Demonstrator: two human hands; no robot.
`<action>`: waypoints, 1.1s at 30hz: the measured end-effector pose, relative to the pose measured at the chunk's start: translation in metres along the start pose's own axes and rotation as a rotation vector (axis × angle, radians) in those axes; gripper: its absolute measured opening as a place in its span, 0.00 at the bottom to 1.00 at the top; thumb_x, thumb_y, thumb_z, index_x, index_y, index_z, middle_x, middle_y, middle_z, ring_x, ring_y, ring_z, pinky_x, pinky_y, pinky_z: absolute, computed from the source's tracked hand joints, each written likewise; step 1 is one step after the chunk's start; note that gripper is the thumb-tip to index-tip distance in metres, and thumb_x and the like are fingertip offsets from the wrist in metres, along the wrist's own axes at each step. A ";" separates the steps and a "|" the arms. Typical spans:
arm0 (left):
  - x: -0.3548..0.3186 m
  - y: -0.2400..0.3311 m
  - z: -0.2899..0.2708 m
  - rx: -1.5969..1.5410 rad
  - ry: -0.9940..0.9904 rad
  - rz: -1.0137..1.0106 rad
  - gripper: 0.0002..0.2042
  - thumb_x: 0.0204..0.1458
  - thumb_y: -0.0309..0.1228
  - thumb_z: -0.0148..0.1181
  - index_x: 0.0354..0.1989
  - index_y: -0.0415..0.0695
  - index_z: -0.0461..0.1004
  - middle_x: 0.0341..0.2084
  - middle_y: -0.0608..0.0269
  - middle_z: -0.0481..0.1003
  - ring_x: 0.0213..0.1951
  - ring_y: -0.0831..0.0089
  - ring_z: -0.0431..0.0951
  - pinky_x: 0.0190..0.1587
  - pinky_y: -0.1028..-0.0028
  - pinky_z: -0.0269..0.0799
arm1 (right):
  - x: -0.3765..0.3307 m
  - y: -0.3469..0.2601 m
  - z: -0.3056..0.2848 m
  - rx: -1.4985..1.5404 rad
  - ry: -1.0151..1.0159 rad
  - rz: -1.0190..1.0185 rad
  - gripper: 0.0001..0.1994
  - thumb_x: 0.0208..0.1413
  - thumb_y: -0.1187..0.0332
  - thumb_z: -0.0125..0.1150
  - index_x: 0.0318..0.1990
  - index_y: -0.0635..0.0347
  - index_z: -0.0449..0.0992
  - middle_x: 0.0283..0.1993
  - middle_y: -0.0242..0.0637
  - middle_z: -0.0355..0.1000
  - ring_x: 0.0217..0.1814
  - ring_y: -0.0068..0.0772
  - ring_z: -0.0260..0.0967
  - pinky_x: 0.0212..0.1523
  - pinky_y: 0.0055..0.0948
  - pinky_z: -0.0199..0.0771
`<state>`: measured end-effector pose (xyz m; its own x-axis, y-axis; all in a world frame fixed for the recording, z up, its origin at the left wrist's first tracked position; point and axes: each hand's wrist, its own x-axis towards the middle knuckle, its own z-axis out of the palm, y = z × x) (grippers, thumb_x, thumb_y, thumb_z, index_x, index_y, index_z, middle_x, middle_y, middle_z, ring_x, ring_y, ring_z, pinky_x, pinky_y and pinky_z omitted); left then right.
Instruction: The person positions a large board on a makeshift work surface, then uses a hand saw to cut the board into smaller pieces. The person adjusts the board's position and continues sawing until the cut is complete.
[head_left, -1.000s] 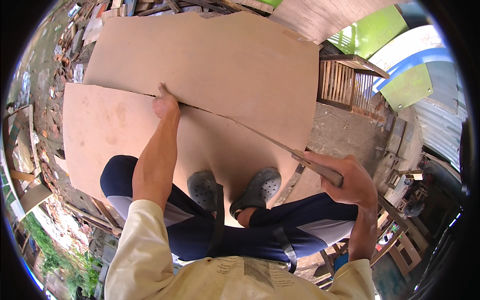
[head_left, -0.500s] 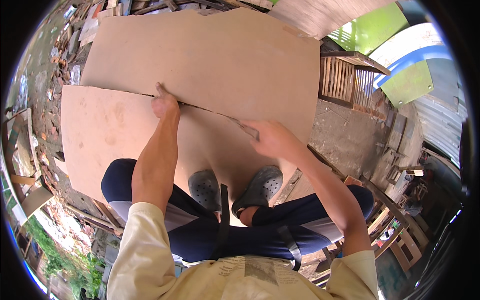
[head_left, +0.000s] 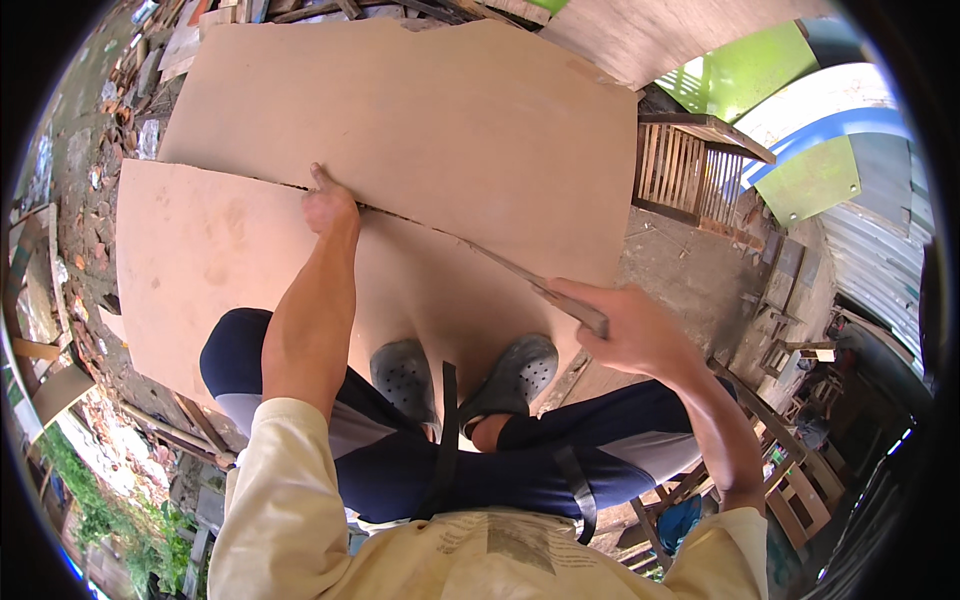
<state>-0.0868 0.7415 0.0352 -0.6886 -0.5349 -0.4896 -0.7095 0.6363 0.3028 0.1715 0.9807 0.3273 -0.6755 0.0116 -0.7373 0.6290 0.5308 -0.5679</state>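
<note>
A large brown board (head_left: pixel 430 110), looking like thin fibreboard, lies before me with a long cut running from its left edge toward the right. My left hand (head_left: pixel 330 203) is closed at the cut, fingers curled over the edge of the near part and thumb pointing away. My right hand (head_left: pixel 640 325) grips the handle of a narrow hand saw (head_left: pixel 510 265). Its blade slants along the cut, the tip lying to the left of the hand. The board's near part (head_left: pixel 220 240) sits slightly apart from the far part at the left.
My feet in grey clogs (head_left: pixel 405 380) rest on the near part, close to the cut. A slatted wooden crate (head_left: pixel 690 165) stands at the right. Scrap wood and rubble (head_left: pixel 125 110) lie at the left, and a pale wooden sheet (head_left: pixel 650 35) at the far right.
My right hand has drawn the saw back toward the right and nearer to me, showing more of the blade. The left hand keeps its place on the board.
</note>
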 end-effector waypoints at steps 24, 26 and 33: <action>-0.014 -0.002 -0.002 -0.016 -0.064 0.053 0.44 0.65 0.66 0.37 0.46 0.25 0.77 0.42 0.39 0.80 0.46 0.48 0.81 0.51 0.54 0.74 | 0.077 0.062 0.067 -0.117 0.080 -0.076 0.30 0.52 0.72 0.60 0.66 0.53 0.71 0.31 0.52 0.77 0.30 0.52 0.76 0.38 0.47 0.76; -0.016 0.001 0.002 -0.039 -0.069 0.058 0.43 0.64 0.66 0.38 0.44 0.26 0.77 0.41 0.41 0.81 0.45 0.49 0.81 0.49 0.54 0.75 | 0.114 0.080 0.093 -0.142 0.100 -0.073 0.30 0.51 0.72 0.61 0.66 0.53 0.71 0.31 0.52 0.77 0.33 0.53 0.77 0.40 0.48 0.76; 0.002 -0.004 0.007 0.025 0.011 0.056 0.42 0.64 0.66 0.39 0.40 0.31 0.78 0.39 0.44 0.81 0.43 0.48 0.82 0.46 0.54 0.78 | 0.081 0.064 0.075 -0.129 0.123 -0.159 0.30 0.51 0.72 0.62 0.66 0.58 0.70 0.33 0.54 0.77 0.36 0.56 0.77 0.41 0.47 0.76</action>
<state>-0.0846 0.7422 0.0270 -0.7286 -0.5043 -0.4634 -0.6663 0.6787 0.3090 0.1860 0.9516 0.2037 -0.8090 0.0187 -0.5876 0.4621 0.6381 -0.6159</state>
